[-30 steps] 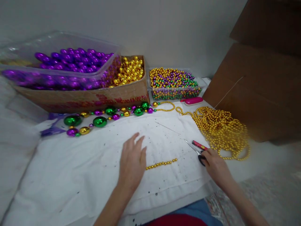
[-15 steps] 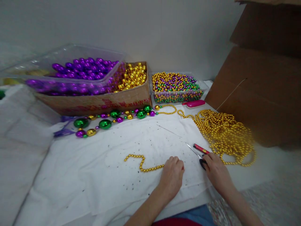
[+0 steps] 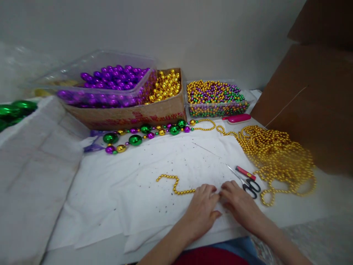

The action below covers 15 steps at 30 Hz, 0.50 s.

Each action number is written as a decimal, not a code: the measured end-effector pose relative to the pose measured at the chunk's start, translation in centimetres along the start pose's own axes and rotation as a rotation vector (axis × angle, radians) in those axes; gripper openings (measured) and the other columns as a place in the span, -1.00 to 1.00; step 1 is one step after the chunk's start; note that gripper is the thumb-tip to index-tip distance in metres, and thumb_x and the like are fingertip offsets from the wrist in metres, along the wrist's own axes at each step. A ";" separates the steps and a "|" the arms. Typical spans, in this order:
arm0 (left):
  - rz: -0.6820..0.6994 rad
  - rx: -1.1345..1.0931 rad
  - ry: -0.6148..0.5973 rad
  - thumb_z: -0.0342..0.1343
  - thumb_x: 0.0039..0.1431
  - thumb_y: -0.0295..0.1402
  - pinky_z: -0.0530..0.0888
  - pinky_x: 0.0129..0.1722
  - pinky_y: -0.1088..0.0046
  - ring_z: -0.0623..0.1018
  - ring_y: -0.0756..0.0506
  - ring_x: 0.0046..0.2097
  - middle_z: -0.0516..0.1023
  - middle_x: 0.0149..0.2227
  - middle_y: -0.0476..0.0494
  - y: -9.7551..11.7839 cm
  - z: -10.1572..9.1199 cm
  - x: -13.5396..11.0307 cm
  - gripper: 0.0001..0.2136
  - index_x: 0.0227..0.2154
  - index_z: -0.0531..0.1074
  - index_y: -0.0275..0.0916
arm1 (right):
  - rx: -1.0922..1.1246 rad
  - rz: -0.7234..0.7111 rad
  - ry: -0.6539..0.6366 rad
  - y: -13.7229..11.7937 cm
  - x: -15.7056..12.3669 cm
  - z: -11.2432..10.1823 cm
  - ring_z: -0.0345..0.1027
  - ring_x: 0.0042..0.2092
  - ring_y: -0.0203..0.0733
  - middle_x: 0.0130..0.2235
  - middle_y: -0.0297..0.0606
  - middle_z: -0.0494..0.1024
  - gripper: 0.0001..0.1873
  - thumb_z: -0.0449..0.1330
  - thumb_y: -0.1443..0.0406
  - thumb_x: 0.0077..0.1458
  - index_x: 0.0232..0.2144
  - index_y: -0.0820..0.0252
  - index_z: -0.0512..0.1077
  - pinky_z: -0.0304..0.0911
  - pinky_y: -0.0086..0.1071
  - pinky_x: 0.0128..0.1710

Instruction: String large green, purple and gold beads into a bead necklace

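A short gold bead strand (image 3: 180, 192) lies in a bent line on the white cloth, its right end running under my left hand (image 3: 202, 206). The fingers of that hand are curled over the end, while the thumb sticks out to the right. My right hand (image 3: 238, 201) is close beside it, fingers bent down and fingertips almost meeting the left ones. Whatever sits between the fingertips is hidden. Just right of my right hand lie scissors (image 3: 244, 181) with black handles and a red stick-shaped object (image 3: 245, 173). A thin needle-like wire (image 3: 206, 150) rests farther back.
A beaded necklace (image 3: 135, 140) stretches before a cardboard box (image 3: 129, 117) of gold beads and a clear tray (image 3: 96, 90) of purple ones. Small mixed beads fill another tray (image 3: 217, 109). Gold bead strands (image 3: 275, 151) pile up near a pink-handled object (image 3: 239, 118) and brown cardboard (image 3: 303, 110).
My right hand has left the scissors, which now lie on the cloth, and has moved left beside my left hand. The view has shifted slightly left.
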<state>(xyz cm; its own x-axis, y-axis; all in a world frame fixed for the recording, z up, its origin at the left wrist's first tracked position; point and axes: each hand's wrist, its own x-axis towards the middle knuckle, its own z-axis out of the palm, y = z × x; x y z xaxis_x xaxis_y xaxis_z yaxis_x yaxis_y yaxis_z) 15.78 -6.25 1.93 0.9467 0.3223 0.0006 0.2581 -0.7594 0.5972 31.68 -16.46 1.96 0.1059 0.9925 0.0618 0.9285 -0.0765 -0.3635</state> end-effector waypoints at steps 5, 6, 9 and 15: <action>0.022 -0.028 0.015 -0.07 0.22 -0.45 0.29 -0.06 0.31 0.35 -0.12 -0.11 0.42 -0.19 -0.18 0.2 1.0 0.2 -0.90 -0.32 0.35 -0.27 | 0.044 0.066 -0.065 0.4 -0.4 1.1 0.36 -0.33 -0.16 -0.41 -0.27 0.46 -0.80 0.02 0.38 0.16 -0.49 0.15 0.33 0.22 -0.36 -0.37; -0.006 -0.104 0.000 -0.07 0.22 -0.44 0.31 -0.13 0.36 0.38 -0.10 -0.16 0.43 -0.24 -0.15 0.0 0.4 0.2 -0.89 -0.34 0.35 -0.26 | 0.086 0.084 -0.089 1.0 -0.7 0.8 0.37 -0.39 -0.18 -0.46 -0.31 0.45 -0.79 0.02 0.32 0.19 -0.49 0.13 0.33 0.20 -0.38 -0.42; -0.116 -0.353 -0.078 -0.03 0.19 -0.39 0.31 -0.35 0.50 0.41 -0.02 -0.33 0.44 -0.41 -0.04 -0.9 -2.4 0.1 -0.89 -0.39 0.37 -0.25 | 0.127 0.143 -0.058 2.8 -1.5 -0.1 0.41 -0.45 -0.17 -0.51 -0.34 0.50 -0.76 0.01 0.15 0.19 -0.44 0.08 0.38 0.21 -0.39 -0.48; -0.050 -0.327 -0.143 -0.05 0.17 -0.44 0.29 -0.30 0.49 0.43 -0.03 -0.32 0.49 -0.41 -0.04 -3.5 -7.1 -1.5 -0.84 -0.43 0.42 -0.24 | -0.019 0.255 0.357 7.9 -2.6 -2.4 0.47 -0.35 0.00 -0.28 -0.19 0.60 -0.72 0.05 0.14 0.11 -0.22 0.01 0.51 0.25 -0.25 -0.40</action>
<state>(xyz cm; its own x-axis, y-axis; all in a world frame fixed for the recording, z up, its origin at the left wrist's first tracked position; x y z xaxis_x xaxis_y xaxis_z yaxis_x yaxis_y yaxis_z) 12.05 -0.08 5.49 0.9577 0.2547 -0.1337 0.2515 -0.5160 0.8188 39.56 -19.89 1.15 0.4462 0.8464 0.2906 0.8626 -0.3203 -0.3915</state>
